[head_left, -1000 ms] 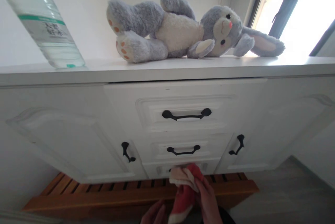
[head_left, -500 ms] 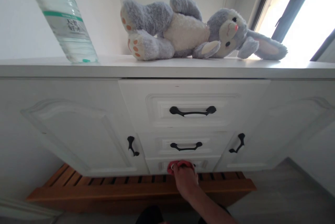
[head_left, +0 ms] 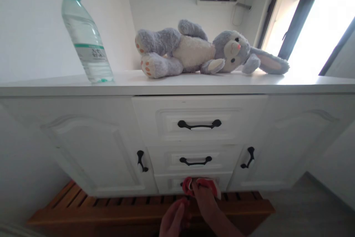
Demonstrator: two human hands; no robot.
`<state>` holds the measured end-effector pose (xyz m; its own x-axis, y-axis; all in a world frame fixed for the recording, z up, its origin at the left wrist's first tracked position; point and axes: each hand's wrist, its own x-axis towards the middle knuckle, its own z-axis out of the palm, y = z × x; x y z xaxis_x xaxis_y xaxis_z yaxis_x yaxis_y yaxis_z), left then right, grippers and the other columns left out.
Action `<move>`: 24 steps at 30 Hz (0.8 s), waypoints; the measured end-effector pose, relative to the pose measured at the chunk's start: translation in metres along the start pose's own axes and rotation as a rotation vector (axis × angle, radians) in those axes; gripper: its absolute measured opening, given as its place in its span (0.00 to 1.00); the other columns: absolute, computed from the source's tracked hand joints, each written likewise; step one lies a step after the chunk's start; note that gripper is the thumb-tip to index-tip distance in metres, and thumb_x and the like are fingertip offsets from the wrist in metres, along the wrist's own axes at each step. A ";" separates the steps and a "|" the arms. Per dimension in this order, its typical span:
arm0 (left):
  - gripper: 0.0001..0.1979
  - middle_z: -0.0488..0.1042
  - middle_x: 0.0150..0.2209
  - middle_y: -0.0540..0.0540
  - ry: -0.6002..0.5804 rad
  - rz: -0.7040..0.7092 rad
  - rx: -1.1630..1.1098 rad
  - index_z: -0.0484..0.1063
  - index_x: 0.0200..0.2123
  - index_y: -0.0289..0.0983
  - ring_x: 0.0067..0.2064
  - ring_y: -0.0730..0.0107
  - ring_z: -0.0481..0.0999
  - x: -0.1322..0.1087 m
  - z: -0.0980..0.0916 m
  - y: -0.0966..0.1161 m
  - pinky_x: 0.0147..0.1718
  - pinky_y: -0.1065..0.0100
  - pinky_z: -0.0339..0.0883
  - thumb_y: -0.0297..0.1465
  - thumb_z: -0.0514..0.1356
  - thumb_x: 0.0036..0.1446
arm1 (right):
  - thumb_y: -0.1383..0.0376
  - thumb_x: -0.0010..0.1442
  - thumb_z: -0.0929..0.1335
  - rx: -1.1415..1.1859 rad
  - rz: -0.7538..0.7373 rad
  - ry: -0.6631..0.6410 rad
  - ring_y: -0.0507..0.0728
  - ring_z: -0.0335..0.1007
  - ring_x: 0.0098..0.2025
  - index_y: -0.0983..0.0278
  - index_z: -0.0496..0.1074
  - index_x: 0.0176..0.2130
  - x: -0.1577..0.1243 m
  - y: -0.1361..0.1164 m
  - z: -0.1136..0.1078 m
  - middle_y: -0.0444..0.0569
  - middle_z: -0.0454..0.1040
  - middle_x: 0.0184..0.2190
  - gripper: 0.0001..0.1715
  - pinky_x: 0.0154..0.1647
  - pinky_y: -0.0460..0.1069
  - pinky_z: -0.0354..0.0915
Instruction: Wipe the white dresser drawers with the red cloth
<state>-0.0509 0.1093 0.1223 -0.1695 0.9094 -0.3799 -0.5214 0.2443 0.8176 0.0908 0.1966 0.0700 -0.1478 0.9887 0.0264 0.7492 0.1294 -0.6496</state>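
on the far left of the tabletop (head_left: pixel 177 85) a clear water bottle (head_left: pixel 86 41) with a green cap stands upright near the front edge. to its right a grey plush rabbit (head_left: pixel 205 50) lies along the tabletop, feet toward the bottle, ears toward the window at the right end.

below the tabletop's front edge sits the white cabinet: a left door (head_left: pixel 91 152) with a black handle, a middle column of three drawers, a right door (head_left: pixel 277 144). the top drawer (head_left: pixel 199 118) and the middle drawer (head_left: pixel 195 159) are shut and untouched. the bottom drawer (head_left: pixel 173 183) is the one in play, just above a slatted wooden rack (head_left: pixel 111 207) on the floor.

the left hand (head_left: pixel 173 222) hovers low at the frame's bottom edge, fingers loosely curled and holding nothing, just left of and below the right hand, not touching the drawer. the right hand (head_left: pixel 203 202) reaches up and forward, its grip clamped on a red cloth (head_left: pixel 201 185) that it presses against the front of the bottom drawer, right where the handle would be; the handle itself is hidden behind the cloth.

the cloth's long axis runs left to right across the drawer face, parallel to the tabletop's front edge. it lies straight ahead of the right hand's fingers and up and to the right of the left hand, so the right hand is plainly nearer; the left stands a little apart from it.
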 end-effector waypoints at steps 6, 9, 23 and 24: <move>0.10 0.83 0.37 0.44 -0.211 -0.116 -0.487 0.77 0.37 0.36 0.37 0.64 0.83 0.017 0.084 0.072 0.33 0.67 0.74 0.32 0.69 0.51 | 0.56 0.49 0.68 0.430 0.101 0.216 0.70 0.78 0.47 0.61 0.77 0.50 -0.060 0.026 -0.027 0.58 0.81 0.44 0.29 0.50 0.58 0.71; 0.09 0.81 0.33 0.50 -0.231 -0.174 -0.562 0.75 0.36 0.37 0.33 0.70 0.81 0.028 0.105 0.081 0.28 0.70 0.70 0.30 0.68 0.51 | 0.51 0.44 0.72 0.621 0.156 0.168 0.72 0.78 0.47 0.61 0.78 0.47 -0.089 0.029 -0.069 0.59 0.81 0.44 0.31 0.50 0.59 0.72; 0.22 0.83 0.31 0.46 -0.088 -0.042 -0.303 0.77 0.30 0.37 0.21 0.77 0.73 -0.080 0.050 0.001 0.19 0.74 0.61 0.42 0.77 0.33 | 0.64 0.51 0.77 0.924 -0.516 0.138 0.52 0.73 0.34 0.61 0.74 0.45 -0.082 -0.196 -0.291 0.45 0.78 0.36 0.21 0.37 0.46 0.71; 0.21 0.83 0.30 0.47 -0.095 -0.048 -0.263 0.78 0.30 0.37 0.21 0.77 0.73 -0.088 0.045 -0.002 0.20 0.72 0.63 0.42 0.76 0.35 | 0.64 0.52 0.76 0.928 -0.543 0.051 0.52 0.73 0.34 0.62 0.73 0.46 -0.074 -0.216 -0.287 0.44 0.77 0.36 0.21 0.37 0.46 0.71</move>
<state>0.0022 0.0443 0.1736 -0.0669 0.9295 -0.3626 -0.7284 0.2029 0.6544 0.1250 0.1175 0.4268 -0.2699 0.8210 0.5030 -0.1942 0.4653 -0.8636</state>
